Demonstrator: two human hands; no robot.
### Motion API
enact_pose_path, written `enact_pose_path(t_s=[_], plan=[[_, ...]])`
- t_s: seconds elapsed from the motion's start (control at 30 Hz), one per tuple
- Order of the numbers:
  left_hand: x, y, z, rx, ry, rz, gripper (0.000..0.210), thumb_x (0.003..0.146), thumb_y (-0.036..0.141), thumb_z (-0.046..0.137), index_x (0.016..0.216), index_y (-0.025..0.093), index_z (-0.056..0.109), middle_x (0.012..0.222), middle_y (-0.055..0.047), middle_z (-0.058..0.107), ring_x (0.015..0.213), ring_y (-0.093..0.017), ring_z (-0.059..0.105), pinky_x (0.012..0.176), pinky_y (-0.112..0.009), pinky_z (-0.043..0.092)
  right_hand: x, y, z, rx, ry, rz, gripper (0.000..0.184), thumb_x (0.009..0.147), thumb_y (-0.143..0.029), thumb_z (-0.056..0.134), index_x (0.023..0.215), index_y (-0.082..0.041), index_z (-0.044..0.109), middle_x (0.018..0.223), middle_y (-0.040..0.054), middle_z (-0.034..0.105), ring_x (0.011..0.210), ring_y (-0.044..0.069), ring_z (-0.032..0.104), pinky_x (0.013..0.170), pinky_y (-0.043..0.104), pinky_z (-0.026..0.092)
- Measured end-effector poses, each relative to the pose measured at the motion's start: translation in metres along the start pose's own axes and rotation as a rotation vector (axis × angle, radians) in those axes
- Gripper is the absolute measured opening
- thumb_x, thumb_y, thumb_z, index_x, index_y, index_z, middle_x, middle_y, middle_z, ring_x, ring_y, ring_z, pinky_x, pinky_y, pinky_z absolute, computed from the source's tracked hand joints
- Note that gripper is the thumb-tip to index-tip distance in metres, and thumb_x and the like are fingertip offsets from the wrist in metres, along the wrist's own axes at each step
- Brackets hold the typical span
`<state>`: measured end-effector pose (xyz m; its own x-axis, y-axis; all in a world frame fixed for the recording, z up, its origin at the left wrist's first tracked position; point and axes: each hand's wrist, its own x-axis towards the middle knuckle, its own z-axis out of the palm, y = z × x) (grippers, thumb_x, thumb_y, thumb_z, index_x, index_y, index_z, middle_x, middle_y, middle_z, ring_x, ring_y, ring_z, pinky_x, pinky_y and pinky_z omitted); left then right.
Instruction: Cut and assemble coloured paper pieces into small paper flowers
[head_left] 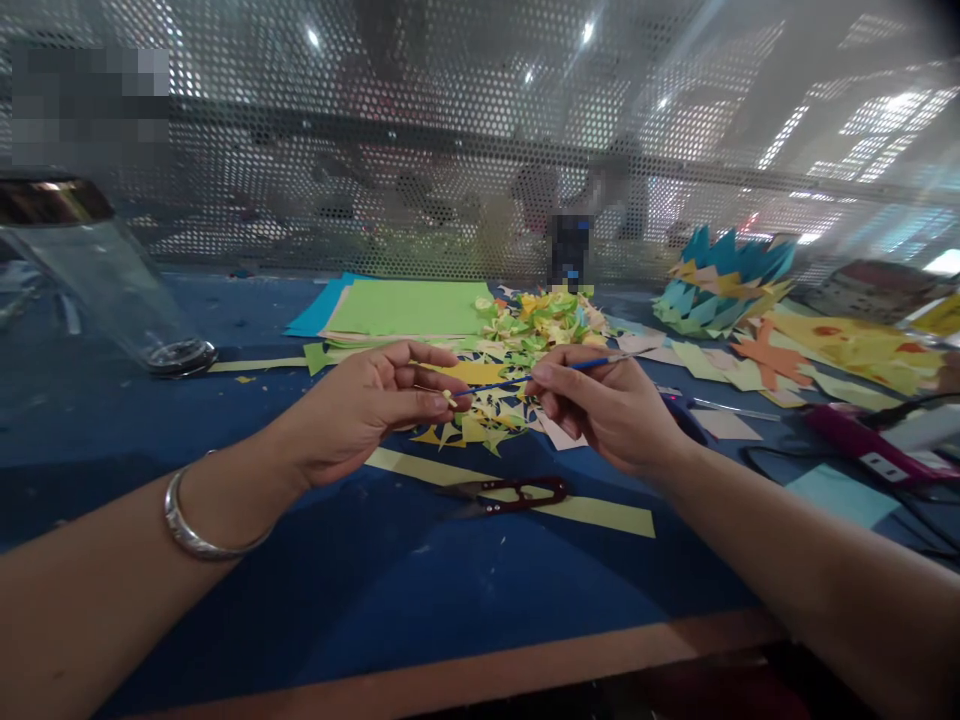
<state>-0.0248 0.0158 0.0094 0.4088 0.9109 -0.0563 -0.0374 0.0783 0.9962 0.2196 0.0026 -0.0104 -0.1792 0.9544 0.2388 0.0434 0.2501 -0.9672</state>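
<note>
Between its thumb and fingers my left hand [382, 405] pinches a small yellow paper piece [449, 399]. A thin blue stick [495, 386] with a metal-looking rear end is held in my right hand [600, 400], its tip reaching the paper piece. Whether the stick is a brush or another tool, I cannot tell. Behind and below my hands lies a heap of yellow and green paper scraps [487, 432]. Dark red thread snips [525, 494] rest on a pale yellow paper strip [611, 516] nearer to me.
Green paper sheets [412, 306] are stacked behind my left hand, beside a pile of folded paper shapes [551, 318]. A glass bottle [127, 280] stands at left. At right are a blue-yellow paper basket [720, 285], a purple power strip [862, 445] and cables. A perforated metal screen [420, 170] rises behind.
</note>
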Motion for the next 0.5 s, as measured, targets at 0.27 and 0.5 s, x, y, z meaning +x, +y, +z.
enact_pose_path(t_s=[0.27,0.5], plan=[[0.003,-0.004,-0.002,-0.028,0.057,0.021,0.035,0.076,0.011,0.08,0.106,0.017,0.063,0.097,-0.008,0.078,0.091,-0.018,0.074,0.074,-0.022,0.056,0.001,-0.002,-0.001,0.024,0.02,-0.026,0.023,0.087,-0.035,0.069,0.071,-0.018,0.068,0.057,-0.0019,0.057,0.041,0.005,0.043,0.036,0.022,0.028],[0.003,-0.005,-0.003,-0.005,0.116,-0.007,0.033,0.077,0.009,0.077,0.106,0.018,0.063,0.094,-0.006,0.078,0.087,-0.016,0.074,0.074,-0.023,0.055,0.01,-0.004,-0.019,-0.321,0.051,-0.013,0.028,0.083,-0.02,0.061,0.055,-0.019,0.057,0.051,-0.0023,0.046,0.043,0.007,0.031,0.041,0.026,0.02]])
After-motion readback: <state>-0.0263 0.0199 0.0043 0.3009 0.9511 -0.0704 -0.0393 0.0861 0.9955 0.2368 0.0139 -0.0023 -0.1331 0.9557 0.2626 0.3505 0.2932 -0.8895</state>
